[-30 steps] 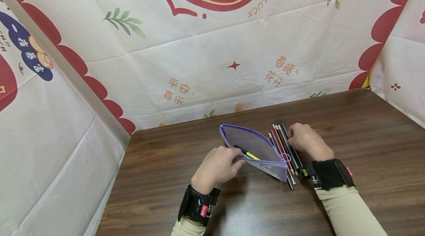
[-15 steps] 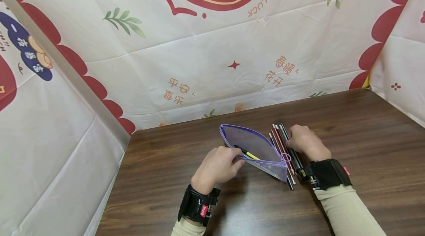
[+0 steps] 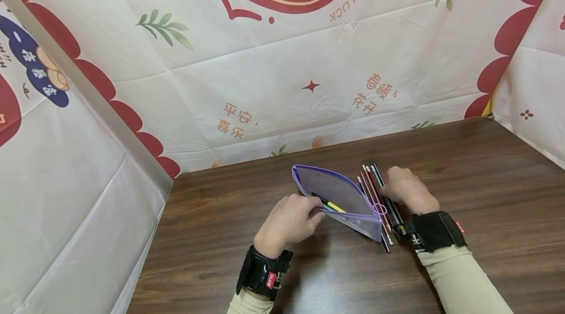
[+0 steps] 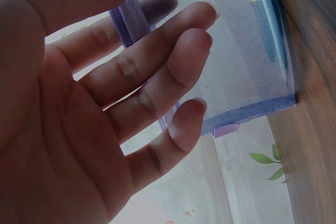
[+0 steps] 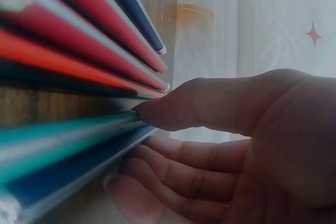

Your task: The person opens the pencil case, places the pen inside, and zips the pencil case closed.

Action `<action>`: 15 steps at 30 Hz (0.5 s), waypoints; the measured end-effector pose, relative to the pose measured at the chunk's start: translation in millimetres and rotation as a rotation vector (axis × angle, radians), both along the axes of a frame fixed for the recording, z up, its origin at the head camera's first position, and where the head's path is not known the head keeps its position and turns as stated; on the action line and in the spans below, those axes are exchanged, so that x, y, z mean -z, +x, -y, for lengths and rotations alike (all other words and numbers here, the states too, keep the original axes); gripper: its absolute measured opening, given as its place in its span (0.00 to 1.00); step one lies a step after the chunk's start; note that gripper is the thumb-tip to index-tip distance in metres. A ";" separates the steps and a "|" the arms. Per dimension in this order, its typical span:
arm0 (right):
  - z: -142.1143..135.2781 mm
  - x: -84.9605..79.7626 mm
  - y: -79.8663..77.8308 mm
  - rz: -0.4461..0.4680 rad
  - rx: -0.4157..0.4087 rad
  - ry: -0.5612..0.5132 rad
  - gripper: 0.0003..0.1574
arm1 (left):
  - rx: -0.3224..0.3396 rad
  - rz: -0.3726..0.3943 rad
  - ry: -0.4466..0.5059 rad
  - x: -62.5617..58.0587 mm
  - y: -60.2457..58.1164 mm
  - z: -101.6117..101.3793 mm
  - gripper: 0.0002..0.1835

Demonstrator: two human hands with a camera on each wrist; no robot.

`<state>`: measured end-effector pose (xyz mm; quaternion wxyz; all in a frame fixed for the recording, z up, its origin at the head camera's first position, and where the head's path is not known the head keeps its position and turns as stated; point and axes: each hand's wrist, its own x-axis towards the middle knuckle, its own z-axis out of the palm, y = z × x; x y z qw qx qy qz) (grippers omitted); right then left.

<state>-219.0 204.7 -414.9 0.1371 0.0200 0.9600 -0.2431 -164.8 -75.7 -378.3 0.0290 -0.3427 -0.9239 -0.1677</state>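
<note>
Partway there imo: a yellow-and-black pen [image 3: 334,205] sits in the pouch [image 3: 327,184] the left hand [image 3: 289,218] pinches, red pencils [image 5: 107,13] still out, right hand [image 3: 408,189] pinching green and blue pencils [image 5: 58,146].

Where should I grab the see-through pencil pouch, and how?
Probably pinch the pouch by its near purple zipper edge, from the left, as the left hand does: it's thin, raised off the table and gapes away from the far edge.
</note>
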 end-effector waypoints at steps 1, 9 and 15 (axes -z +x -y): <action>-0.2 0.2 0.1 0.003 0.002 -0.006 0.07 | 0.001 0.001 0.003 0.2 0.1 -0.1 0.06; 0.8 6.2 -2.2 0.028 0.008 -0.074 0.18 | 0.002 -0.001 -0.003 0.0 0.3 -0.5 0.06; 0.6 7.2 -1.9 -0.002 -0.005 -0.089 0.24 | 0.000 0.001 -0.003 0.1 0.1 -0.3 0.07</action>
